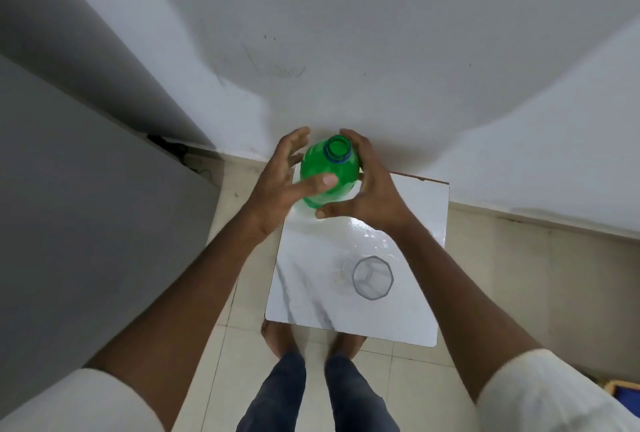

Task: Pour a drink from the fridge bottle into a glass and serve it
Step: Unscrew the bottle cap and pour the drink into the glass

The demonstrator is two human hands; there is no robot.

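Note:
A green plastic bottle (329, 168) stands upright at the far end of a small white marble-look table (311, 293), its mouth uncapped with a blue ring below the rim. My right hand (367, 192) wraps the bottle's right side. My left hand (284, 182) is at its left side, thumb lying across the bottle's front and fingers spread apart near the neck. A clear faceted glass (372, 278) stands upright and looks empty, nearer to me on the table's right half, apart from both hands.
A grey fridge or cabinet side (86, 206) rises close on the left. The white wall (381, 68) is right behind the table. Tiled floor (519, 276) surrounds the table; my feet (311, 338) stand at its near edge. A blue object (623, 397) sits at bottom right.

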